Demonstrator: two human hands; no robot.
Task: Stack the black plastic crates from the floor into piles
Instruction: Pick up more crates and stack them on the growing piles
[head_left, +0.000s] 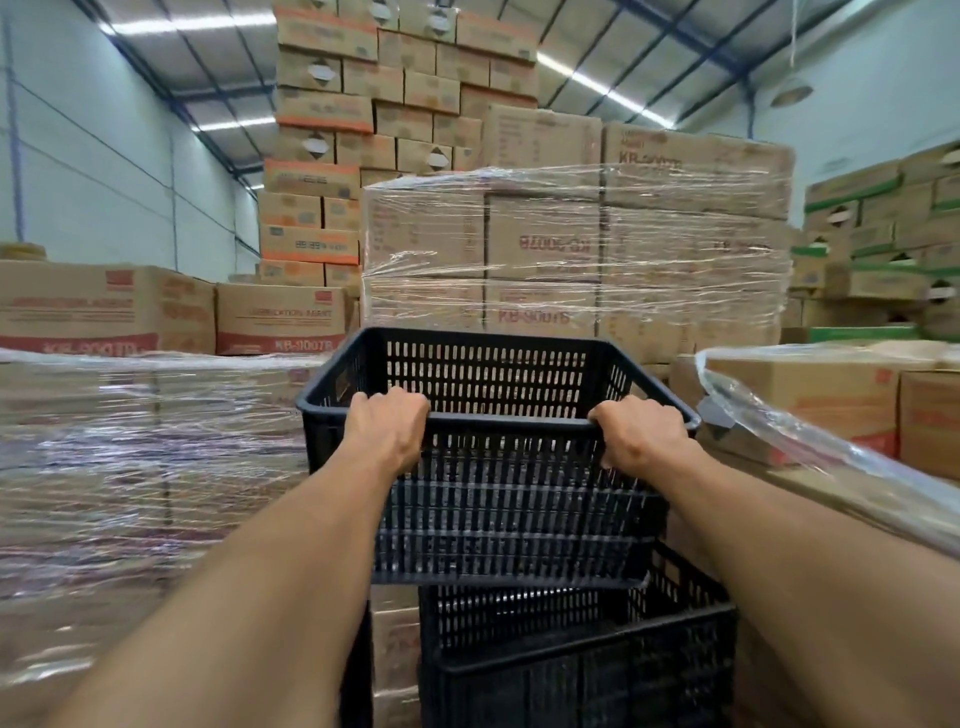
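I am holding a black plastic crate with slotted sides (498, 467) up in the air, in front of my chest. My left hand (387, 434) and my right hand (641, 441) are each wrapped tight around the near top rim, one close to each corner. I hold it that way so the crate stays level and does not tip.

Just under it, a bit to the right, sits another black slotted plastic crate (576, 654). I think it is the top of a pile, but I cannot see the floor. The held crate looks close above it and not lined up yet, so I will need to slide it right before it drops in.

Tall piles of brown cardboard boxes wrapped in clear plastic film (571, 249) stand close all around, so there is not much room to swing.
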